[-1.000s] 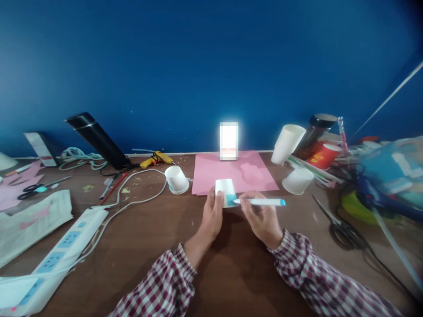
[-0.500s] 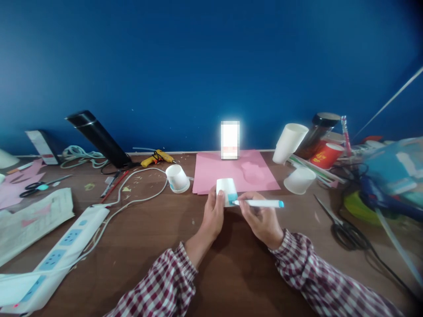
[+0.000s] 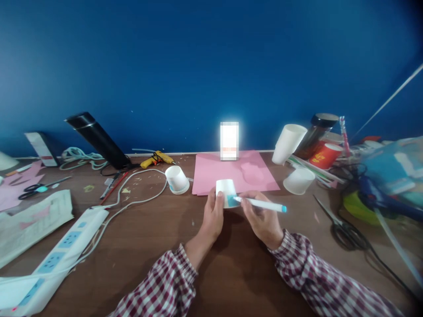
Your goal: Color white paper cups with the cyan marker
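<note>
I have the left hand (image 3: 213, 214) curled around a white paper cup (image 3: 224, 186), thumb along its side, and the right hand (image 3: 262, 216) pinching a blue-ended marker (image 3: 268, 205), tip at the cup's blue patch (image 3: 231, 200). Beyond both hands I see pink paper (image 3: 209, 169); to their right, black-handled scissors (image 3: 346, 234).

craft desk (image 3: 231, 268): glue gun (image 3: 160, 158), scissors (image 3: 335, 223), paper (image 3: 211, 169)

No text reads clearly; yellow characters on the red cup (image 3: 327, 157) seem too blurred.
</note>
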Demonstrator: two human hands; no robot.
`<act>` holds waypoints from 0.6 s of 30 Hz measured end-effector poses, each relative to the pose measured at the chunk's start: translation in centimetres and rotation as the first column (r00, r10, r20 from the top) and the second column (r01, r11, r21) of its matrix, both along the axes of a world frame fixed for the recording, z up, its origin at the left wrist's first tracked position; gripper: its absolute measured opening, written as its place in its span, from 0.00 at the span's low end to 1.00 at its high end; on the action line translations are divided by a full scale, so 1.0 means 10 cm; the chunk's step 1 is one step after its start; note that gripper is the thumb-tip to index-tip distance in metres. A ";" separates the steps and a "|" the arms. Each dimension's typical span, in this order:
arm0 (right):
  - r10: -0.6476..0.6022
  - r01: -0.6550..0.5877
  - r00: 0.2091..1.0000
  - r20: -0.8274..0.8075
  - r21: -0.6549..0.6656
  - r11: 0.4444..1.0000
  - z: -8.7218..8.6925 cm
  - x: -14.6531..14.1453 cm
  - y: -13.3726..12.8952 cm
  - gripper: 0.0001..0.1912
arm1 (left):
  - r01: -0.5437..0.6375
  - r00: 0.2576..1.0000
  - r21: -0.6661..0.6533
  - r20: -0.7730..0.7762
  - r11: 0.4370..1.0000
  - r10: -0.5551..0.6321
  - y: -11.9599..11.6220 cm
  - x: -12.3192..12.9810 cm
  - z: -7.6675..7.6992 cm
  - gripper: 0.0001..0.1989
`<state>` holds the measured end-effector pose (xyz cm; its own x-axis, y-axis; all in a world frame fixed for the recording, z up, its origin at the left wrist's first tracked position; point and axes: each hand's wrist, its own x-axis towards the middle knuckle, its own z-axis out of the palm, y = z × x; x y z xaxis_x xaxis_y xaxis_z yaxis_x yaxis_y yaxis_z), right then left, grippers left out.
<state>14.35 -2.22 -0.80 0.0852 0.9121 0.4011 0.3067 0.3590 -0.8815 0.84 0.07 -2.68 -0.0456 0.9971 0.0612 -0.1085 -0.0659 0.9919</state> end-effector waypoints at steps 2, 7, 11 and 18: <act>-0.010 0.010 1.000 0.022 0.012 1.000 0.01 0.00 0.01 0.06 | 0.007 1.000 0.012 -0.012 1.000 -0.007 0.00 0.00 0.00 0.21; 0.012 -0.012 0.997 0.081 -0.006 1.000 0.04 0.01 0.01 0.06 | 0.009 1.000 0.023 -0.020 1.000 -0.009 0.00 0.00 0.00 0.21; 0.028 -0.028 0.998 0.058 -0.007 1.000 0.03 0.01 0.00 0.05 | 0.015 1.000 0.007 -0.022 1.000 -0.015 0.00 0.00 -0.02 0.20; 0.041 -0.040 0.998 0.050 -0.021 0.999 0.03 0.02 0.02 0.05 | 0.032 0.999 0.026 -0.012 0.999 -0.032 0.00 0.00 -0.01 0.19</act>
<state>14.51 -1.98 -0.54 0.0279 0.9224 0.3852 0.3363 0.3543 -0.8726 0.87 0.06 -2.76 -0.0129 0.9961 0.0876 -0.0993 -0.0884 0.9911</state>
